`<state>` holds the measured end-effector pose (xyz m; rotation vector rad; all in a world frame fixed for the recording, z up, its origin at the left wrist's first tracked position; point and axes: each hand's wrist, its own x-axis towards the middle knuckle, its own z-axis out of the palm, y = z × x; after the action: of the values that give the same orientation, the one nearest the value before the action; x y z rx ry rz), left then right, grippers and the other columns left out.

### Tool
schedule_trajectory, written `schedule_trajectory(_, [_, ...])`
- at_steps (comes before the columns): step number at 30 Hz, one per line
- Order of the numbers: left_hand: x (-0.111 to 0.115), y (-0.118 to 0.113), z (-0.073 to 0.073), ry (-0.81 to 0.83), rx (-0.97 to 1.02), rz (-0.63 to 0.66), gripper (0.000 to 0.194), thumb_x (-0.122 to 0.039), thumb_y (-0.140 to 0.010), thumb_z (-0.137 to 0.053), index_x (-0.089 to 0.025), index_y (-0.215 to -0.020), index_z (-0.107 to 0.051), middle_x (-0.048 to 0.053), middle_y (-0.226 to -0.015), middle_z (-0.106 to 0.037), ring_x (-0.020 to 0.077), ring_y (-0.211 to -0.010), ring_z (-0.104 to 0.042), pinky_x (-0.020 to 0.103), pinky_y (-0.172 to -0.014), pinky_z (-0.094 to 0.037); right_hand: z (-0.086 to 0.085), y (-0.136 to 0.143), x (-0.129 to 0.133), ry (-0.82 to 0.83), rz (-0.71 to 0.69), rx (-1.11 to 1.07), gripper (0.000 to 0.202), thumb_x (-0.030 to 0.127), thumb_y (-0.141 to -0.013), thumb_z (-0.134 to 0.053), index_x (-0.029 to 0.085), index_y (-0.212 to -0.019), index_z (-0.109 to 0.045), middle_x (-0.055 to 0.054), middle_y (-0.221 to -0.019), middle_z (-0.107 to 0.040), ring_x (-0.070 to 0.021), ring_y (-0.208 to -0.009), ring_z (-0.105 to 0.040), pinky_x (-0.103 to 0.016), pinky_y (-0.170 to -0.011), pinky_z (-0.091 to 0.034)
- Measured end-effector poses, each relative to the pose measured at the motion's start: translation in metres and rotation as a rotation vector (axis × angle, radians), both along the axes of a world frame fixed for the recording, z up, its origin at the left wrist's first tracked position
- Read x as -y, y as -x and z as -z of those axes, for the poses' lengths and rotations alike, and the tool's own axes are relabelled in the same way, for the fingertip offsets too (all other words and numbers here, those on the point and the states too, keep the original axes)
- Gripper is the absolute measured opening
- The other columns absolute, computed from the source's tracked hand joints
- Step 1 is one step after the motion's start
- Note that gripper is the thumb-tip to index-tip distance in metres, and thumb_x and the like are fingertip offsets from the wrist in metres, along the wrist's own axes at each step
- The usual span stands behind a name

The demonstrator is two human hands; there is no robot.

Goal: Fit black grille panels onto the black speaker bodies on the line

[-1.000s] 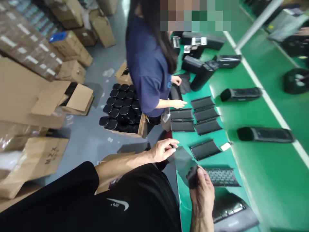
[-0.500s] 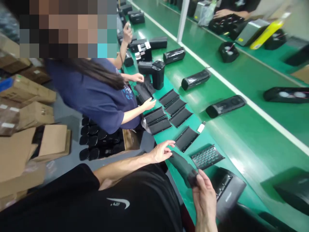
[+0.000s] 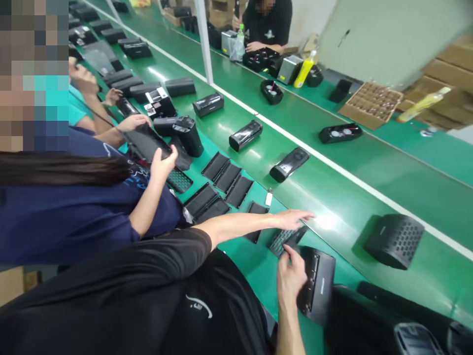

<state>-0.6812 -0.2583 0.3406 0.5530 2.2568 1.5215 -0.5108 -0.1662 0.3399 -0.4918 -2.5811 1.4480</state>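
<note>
My right hand (image 3: 291, 271) pinches the near end of a thin dark mesh sheet (image 3: 296, 238). The sheet stands tilted over a black perforated panel (image 3: 278, 241), covering part of its holes. My left hand (image 3: 291, 219) reaches across just above the panel's far edge, fingers stretched out; whether it touches the sheet is unclear. A black speaker housing (image 3: 318, 286) rests right beside my right hand. Left of the perforated panel lies a curved black panel (image 3: 257, 219), partly hidden by my left forearm.
Several curved black panels (image 3: 228, 176) and a small white tag (image 3: 268, 198) lie on the green table. Beyond, black speakers (image 3: 290, 164) stand on the green conveyor belt (image 3: 332, 207). A co-worker in a navy shirt (image 3: 92, 207) handles a dark panel (image 3: 148, 143) at my left.
The mesh sheet has moved from in front of me to over the perforated panel. My left hand has reached forward and right. The view has swung right; the co-worker now holds a panel up.
</note>
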Motion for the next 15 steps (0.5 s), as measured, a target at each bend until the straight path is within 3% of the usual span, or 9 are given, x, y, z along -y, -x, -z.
schedule_trajectory(2, [0.004,0.01,0.007,0.079,0.008,-0.001,0.051,-0.003,-0.082,-0.052,-0.017,-0.129,-0.067,0.011,-0.124,-0.07,0.0211,-0.12,-0.065,0.033,-0.108,-0.047,0.024,0.01,0.009,0.017,-0.037,0.052,0.053,0.067,-0.082,-0.059,0.019,-0.093,-0.075,-0.018,-0.107,-0.072,-0.0356,-0.114,-0.062,-0.054,-0.108,-0.042])
schedule_trajectory(5, [0.012,0.022,0.02,0.208,0.032,0.017,0.046,-0.007,-0.087,-0.047,-0.017,-0.127,-0.067,0.01,-0.128,-0.069,0.0218,-0.127,-0.059,0.035,-0.114,-0.041,0.044,-0.007,0.017,0.085,-0.012,0.135,0.053,0.07,-0.076,-0.065,0.02,-0.094,-0.072,-0.018,-0.114,-0.071,-0.0381,-0.124,-0.057,-0.057,-0.112,-0.038])
schedule_trajectory(7, [0.012,0.032,0.027,0.292,0.057,0.051,0.044,-0.01,-0.09,-0.046,-0.018,-0.128,-0.066,0.009,-0.131,-0.068,0.0223,-0.13,-0.056,0.036,-0.117,-0.038,0.048,-0.031,0.015,0.161,0.077,0.222,0.054,0.071,-0.075,-0.068,0.021,-0.097,-0.067,-0.015,-0.107,-0.07,-0.0363,-0.111,-0.064,-0.056,-0.104,-0.047])
schedule_trajectory(10, [0.002,0.045,0.036,0.414,0.103,0.159,0.043,-0.017,-0.089,-0.053,-0.02,-0.131,-0.064,0.01,-0.135,-0.066,0.0264,-0.133,-0.054,0.042,-0.12,-0.037,0.054,-0.053,0.003,0.337,0.267,0.35,0.062,0.075,-0.077,-0.065,0.022,-0.107,-0.053,-0.007,-0.09,-0.065,-0.0289,-0.078,-0.071,-0.05,-0.076,-0.06])
schedule_trajectory(13, [-0.01,0.05,0.04,0.482,0.148,0.288,0.049,-0.02,-0.085,-0.061,-0.021,-0.133,-0.063,0.012,-0.14,-0.062,0.0306,-0.133,-0.055,0.048,-0.118,-0.039,0.071,-0.044,-0.008,0.516,0.412,0.403,0.072,0.077,-0.074,-0.069,0.024,-0.113,-0.04,-0.001,-0.087,-0.062,-0.026,-0.071,-0.073,-0.045,-0.067,-0.062])
schedule_trajectory(15, [-0.014,0.051,0.041,0.505,0.183,0.334,0.052,-0.017,-0.081,-0.062,-0.022,-0.133,-0.063,0.013,-0.141,-0.059,0.031,-0.13,-0.058,0.049,-0.115,-0.041,0.083,-0.029,-0.01,0.593,0.467,0.416,0.074,0.073,-0.067,-0.076,0.024,-0.11,-0.041,0.002,-0.081,-0.061,-0.024,-0.068,-0.071,-0.043,-0.066,-0.061])
